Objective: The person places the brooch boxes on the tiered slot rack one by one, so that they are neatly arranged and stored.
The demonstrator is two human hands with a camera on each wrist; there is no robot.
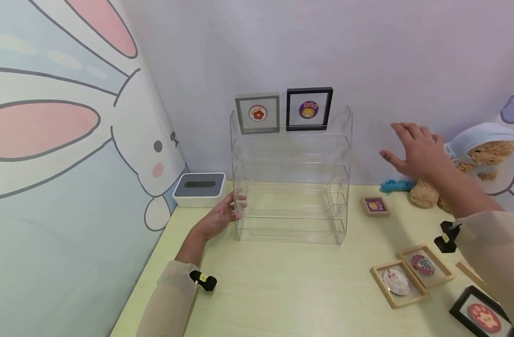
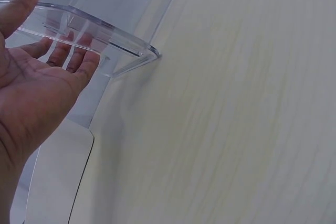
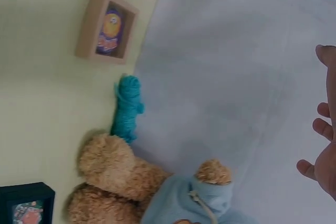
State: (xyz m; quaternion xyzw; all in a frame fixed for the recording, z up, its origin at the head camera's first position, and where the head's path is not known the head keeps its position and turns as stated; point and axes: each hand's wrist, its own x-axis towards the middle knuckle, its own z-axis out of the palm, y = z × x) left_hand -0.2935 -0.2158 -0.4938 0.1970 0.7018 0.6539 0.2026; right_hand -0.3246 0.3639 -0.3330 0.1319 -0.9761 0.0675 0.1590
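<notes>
A clear acrylic display rack (image 1: 291, 220) with several tiers stands on the table. My left hand (image 1: 218, 219) holds its left side near the bottom. In the left wrist view, the thumb of the left hand (image 2: 39, 85) is on one side of the clear edge and the fingers are seen beyond it. On the top tier lean a grey frame (image 1: 258, 125) with a red flower badge and a black frame (image 1: 309, 127) with a purple bear badge. My right hand (image 1: 423, 152) is raised in the air right of the rack, fingers spread, holding nothing.
A white tissue box (image 1: 200, 199) with a grey lid stands left of the rack. To the right are a small wooden frame (image 1: 375, 206), blue yarn (image 3: 126, 109), a teddy bear (image 3: 110, 166), two wooden frames (image 1: 399, 283) and a black frame (image 1: 484, 314). A wall stands behind.
</notes>
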